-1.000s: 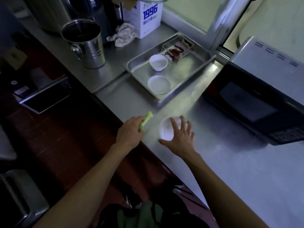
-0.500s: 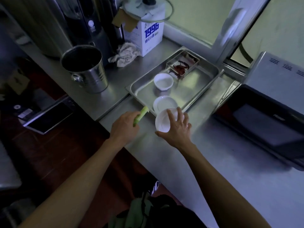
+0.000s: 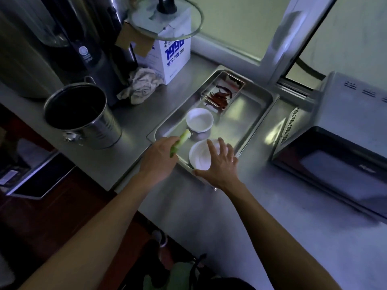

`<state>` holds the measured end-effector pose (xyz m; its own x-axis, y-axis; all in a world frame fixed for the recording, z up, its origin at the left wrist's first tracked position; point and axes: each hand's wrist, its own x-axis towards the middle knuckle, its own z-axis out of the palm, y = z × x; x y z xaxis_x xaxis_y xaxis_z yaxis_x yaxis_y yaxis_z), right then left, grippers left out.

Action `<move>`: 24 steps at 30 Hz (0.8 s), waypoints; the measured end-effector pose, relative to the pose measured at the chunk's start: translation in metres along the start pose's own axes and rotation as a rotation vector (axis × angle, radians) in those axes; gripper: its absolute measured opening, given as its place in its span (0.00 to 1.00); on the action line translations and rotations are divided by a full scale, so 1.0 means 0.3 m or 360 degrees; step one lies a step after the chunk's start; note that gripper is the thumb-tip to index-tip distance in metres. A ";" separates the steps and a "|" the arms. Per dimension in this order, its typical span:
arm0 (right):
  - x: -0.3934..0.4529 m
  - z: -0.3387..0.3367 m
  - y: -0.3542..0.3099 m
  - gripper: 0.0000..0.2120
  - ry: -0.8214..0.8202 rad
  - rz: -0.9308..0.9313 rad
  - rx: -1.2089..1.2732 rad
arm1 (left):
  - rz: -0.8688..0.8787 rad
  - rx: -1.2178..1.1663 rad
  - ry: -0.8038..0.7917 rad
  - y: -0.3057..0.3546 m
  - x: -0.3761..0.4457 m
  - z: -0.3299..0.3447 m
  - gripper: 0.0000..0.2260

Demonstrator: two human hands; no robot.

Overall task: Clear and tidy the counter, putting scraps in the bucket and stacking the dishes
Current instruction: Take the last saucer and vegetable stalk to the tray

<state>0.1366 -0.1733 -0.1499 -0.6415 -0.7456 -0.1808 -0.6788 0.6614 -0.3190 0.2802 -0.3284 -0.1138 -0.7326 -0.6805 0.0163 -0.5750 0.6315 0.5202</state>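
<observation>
Bucket [image 3: 81, 116] is sitting left of left hand [image 3: 160, 159], which is gripping scrap [image 3: 180, 142] (long axis pointing far-right); right hand [image 3: 217, 162] is clasping dish [image 3: 200, 158].

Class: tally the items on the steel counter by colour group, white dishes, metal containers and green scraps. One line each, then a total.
White dishes: 2, a bowl and the dish in the right hand's grip.
Metal containers: 3, bucket, tray, small tin.
Green scraps: 1, a stalk in the left hand.
Total: 6

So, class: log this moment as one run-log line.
left hand: holds green scrap | right hand: white bowl over tray | bucket: open
</observation>
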 end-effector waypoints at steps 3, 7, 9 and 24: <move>0.062 0.031 -0.022 0.55 -0.0035 0.0060 -0.0008 | 0.0055 -0.0024 -0.0063 -0.028 0.091 0.011 0.22; 0.138 0.065 -0.047 0.55 -0.0106 0.0225 -0.0021 | 0.0157 -0.0073 -0.0194 -0.056 0.202 0.015 0.23; 0.166 0.088 -0.057 0.56 -0.0166 0.0303 0.0034 | 0.0195 -0.0102 -0.0249 -0.077 0.252 0.017 0.23; 0.231 0.225 -0.100 0.55 -0.0300 0.0763 0.0138 | 0.0562 -0.0066 -0.0559 -0.137 0.435 0.055 0.22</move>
<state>0.1367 -0.2504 -0.2155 -0.7919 -0.3680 -0.4874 -0.2878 0.9288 -0.2337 0.2024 -0.4371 -0.1471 -0.9624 -0.2572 -0.0874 -0.2602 0.7806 0.5683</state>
